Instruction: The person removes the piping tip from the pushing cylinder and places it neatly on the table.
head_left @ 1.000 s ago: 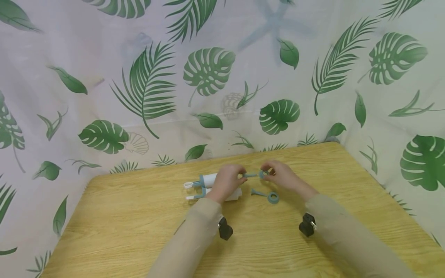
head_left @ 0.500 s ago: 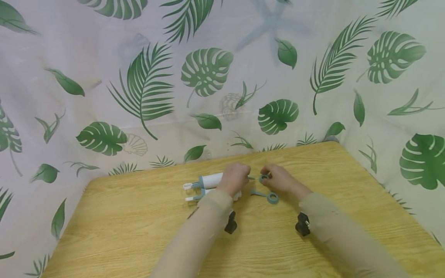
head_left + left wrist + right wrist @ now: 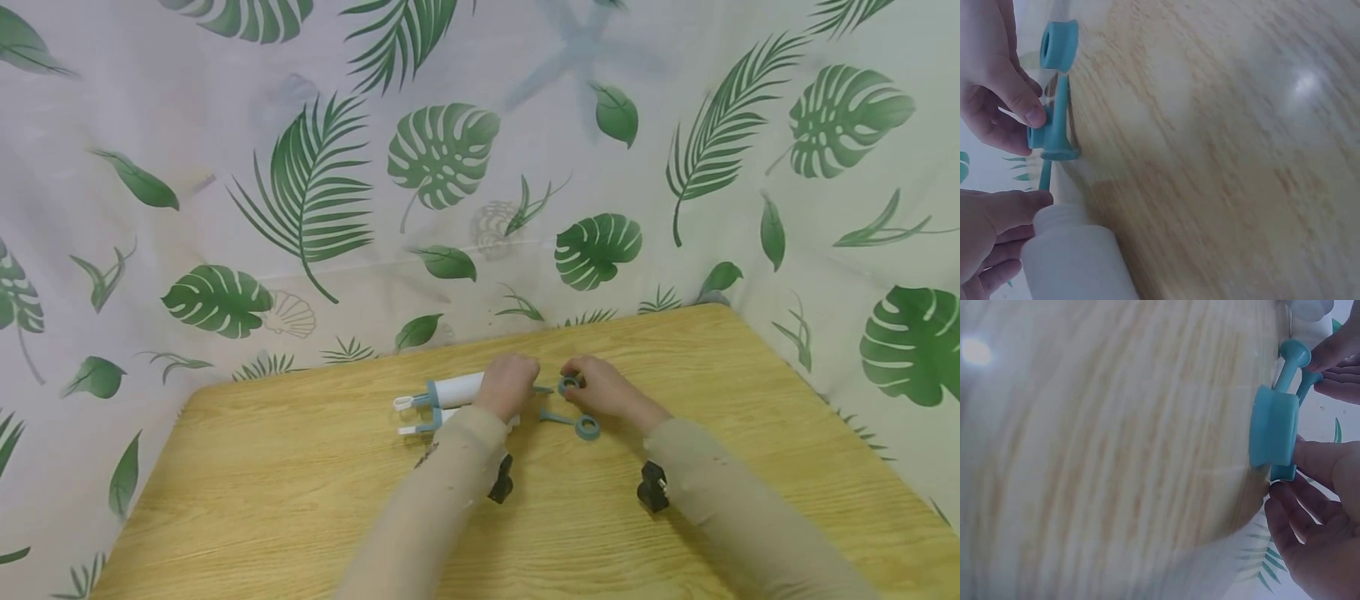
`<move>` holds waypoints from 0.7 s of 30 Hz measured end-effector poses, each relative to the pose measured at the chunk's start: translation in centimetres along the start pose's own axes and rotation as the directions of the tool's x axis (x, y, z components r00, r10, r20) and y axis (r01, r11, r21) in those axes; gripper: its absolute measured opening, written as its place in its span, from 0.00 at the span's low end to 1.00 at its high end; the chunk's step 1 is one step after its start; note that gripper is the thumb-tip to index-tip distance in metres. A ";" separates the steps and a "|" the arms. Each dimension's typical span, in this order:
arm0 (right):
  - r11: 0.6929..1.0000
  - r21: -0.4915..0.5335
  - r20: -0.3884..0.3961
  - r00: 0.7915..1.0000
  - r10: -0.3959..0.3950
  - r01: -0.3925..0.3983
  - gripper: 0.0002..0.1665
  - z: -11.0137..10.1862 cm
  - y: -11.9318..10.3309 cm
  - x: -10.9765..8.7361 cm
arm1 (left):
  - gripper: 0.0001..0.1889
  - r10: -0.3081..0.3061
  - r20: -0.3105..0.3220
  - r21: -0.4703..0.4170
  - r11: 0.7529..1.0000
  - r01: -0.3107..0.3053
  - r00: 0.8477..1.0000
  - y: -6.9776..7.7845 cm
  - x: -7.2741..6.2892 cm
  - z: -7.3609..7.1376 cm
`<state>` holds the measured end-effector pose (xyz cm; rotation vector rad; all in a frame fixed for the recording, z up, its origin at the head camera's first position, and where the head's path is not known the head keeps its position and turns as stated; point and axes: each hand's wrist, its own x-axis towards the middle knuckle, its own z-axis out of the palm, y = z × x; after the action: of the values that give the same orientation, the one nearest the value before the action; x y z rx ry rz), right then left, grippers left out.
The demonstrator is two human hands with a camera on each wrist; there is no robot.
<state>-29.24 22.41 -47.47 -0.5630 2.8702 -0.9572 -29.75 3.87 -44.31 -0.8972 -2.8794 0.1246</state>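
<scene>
My left hand (image 3: 508, 385) pinches the end of a thin blue-green rod (image 3: 1045, 175), which points toward the right hand. In the head view only the rod's tip shows past the fingers. My right hand (image 3: 603, 387) holds a blue-green ring (image 3: 562, 389) between thumb and fingers, close beyond that tip. Nearer me lie a second rod with a flared end (image 3: 558, 418) and a second ring (image 3: 587, 437), on the table. Beneath and beside the left hand lie two white cylinders with blue-green end parts, the rear one (image 3: 459, 389) and the front one (image 3: 452, 412), partly covered by hand and sleeve.
The wood-grain table (image 3: 262, 475) runs back to a leaf-printed sheet (image 3: 450, 292). White loop ends (image 3: 405, 403) of the cylinders point left. In the left wrist view, one white cylinder's stepped neck (image 3: 1060, 215) sits right below the left fingertips.
My left hand has shifted right along the rod, covering more of it. My right hand has come slightly down and toward me with the ring. The loose rod and ring stay put.
</scene>
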 end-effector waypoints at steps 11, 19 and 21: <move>1.000 0.007 0.005 1.000 -0.004 0.004 0.20 0.0 -0.4 0.0 | 0.04 -0.008 -0.047 0.040 0.999 0.010 0.999 -0.1 -0.2 0.5; 1.000 0.018 0.002 1.000 0.020 -0.020 0.22 -0.2 -0.3 -0.3 | 0.08 -0.038 -0.063 -0.168 0.985 0.027 0.997 -1.0 -0.9 -0.8; 0.999 0.026 -0.005 0.999 0.042 -0.042 0.23 -0.5 -0.3 -0.5 | 0.11 -0.049 -0.095 -0.223 0.974 0.027 0.994 -1.5 -1.6 -1.5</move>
<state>-28.81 22.64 -46.94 -0.4968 2.8575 -0.9897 -29.10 1.84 -42.84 -0.8552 -2.8538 -0.2434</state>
